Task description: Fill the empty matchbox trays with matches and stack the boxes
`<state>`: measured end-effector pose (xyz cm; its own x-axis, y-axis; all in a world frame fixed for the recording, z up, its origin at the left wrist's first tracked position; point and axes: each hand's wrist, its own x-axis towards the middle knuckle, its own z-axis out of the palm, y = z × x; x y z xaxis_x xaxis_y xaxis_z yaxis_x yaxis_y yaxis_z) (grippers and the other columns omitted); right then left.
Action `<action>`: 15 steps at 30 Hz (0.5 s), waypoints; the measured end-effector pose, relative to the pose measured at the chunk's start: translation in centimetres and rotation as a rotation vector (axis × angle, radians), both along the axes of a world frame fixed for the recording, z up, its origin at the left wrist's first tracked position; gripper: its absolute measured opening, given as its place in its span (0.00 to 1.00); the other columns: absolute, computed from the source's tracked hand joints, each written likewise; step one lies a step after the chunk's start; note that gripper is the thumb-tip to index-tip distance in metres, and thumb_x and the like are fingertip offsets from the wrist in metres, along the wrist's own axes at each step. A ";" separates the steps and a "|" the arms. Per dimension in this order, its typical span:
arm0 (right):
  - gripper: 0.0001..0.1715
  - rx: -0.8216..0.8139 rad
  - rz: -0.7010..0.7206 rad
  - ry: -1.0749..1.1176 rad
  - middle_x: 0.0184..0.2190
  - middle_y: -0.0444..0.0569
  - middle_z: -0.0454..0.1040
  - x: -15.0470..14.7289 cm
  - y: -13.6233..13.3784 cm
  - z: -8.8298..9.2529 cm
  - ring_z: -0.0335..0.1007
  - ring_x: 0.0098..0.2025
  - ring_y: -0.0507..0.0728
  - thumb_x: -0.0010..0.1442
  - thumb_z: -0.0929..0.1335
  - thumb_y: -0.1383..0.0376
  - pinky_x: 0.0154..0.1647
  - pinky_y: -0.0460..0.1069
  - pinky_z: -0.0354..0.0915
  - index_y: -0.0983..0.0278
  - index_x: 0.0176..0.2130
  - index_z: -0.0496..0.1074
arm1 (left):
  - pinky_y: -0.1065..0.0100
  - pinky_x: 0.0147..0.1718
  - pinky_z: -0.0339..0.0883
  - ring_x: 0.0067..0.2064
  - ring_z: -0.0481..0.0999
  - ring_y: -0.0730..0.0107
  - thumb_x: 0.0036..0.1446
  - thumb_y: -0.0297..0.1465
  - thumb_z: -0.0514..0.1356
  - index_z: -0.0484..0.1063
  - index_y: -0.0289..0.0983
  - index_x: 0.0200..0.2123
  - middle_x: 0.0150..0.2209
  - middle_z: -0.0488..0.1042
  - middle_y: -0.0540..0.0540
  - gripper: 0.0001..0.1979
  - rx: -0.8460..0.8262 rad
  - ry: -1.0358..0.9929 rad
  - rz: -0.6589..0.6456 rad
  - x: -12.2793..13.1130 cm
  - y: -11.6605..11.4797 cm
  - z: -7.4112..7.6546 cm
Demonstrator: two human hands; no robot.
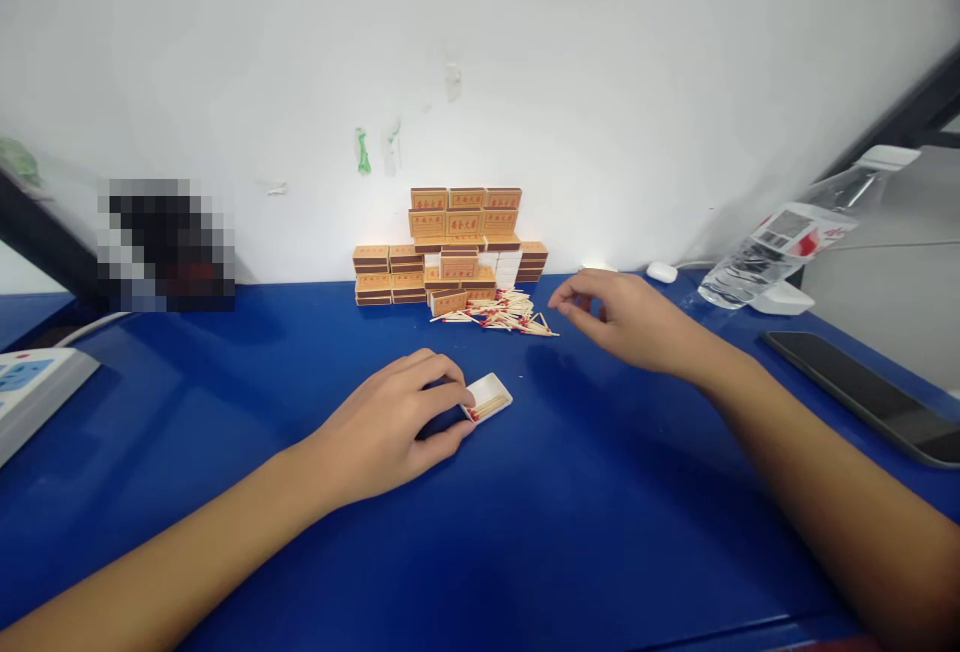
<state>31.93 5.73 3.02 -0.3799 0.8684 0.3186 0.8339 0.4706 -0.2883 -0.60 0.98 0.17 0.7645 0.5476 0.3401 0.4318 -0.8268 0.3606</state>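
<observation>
A small white inner matchbox tray (pixel 490 390) with a few red-tipped matches (pixel 487 410) in it rests on the blue tabletop. My left hand (pixel 409 417) grips its left end between thumb and fingers. To the right of a loose pile of matches (pixel 506 312), my right hand (pixel 626 317) hovers above the table. Its fingers are curled and the thumb and index tips come close together; no match shows between them. Behind the pile, orange matchboxes (pixel 465 224) are stacked against the wall. One matchbox (pixel 448 302) leans at the pile's left side.
A tilted water bottle (pixel 795 232) stands at the back right, near a white earphone case (pixel 661 272). A dark phone (pixel 862 392) lies at the right edge. On the left are a white device (pixel 45 382) and a blurred dark object (pixel 169 247).
</observation>
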 end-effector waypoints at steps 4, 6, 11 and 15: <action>0.14 -0.092 -0.069 -0.100 0.40 0.55 0.80 1.9 1.6 -1.5 0.76 0.40 0.62 0.62 0.65 0.67 0.42 0.56 0.69 0.63 0.45 0.77 | 0.56 0.50 0.74 0.50 0.76 0.60 0.68 0.34 0.64 0.78 0.39 0.49 0.49 0.78 0.43 0.09 0.013 -0.016 0.004 0.1 0.0 0.0; 0.12 -0.128 -0.073 -0.110 0.39 0.54 0.79 1.7 1.6 -1.8 0.76 0.40 0.62 0.62 0.65 0.67 0.42 0.56 0.69 0.63 0.44 0.76 | 0.56 0.50 0.74 0.50 0.77 0.59 0.69 0.34 0.63 0.78 0.39 0.49 0.48 0.78 0.43 0.09 0.028 -0.013 0.002 0.1 0.0 0.1; 0.11 -0.126 -0.093 -0.128 0.39 0.55 0.77 0.5 0.7 -1.8 0.74 0.39 0.62 0.63 0.67 0.59 0.41 0.57 0.69 0.62 0.41 0.74 | 0.54 0.51 0.75 0.50 0.77 0.58 0.70 0.34 0.62 0.77 0.37 0.50 0.48 0.79 0.42 0.10 0.056 0.002 0.000 0.1 0.0 0.2; 0.18 -0.079 -0.031 -0.075 0.46 0.57 0.74 -0.1 0.3 -1.9 0.72 0.44 0.63 0.64 0.69 0.51 0.47 0.59 0.70 0.62 0.45 0.72 | 0.55 0.50 0.75 0.49 0.77 0.58 0.69 0.33 0.63 0.78 0.38 0.50 0.47 0.79 0.42 0.10 0.061 -0.004 0.000 0.2 0.0 0.2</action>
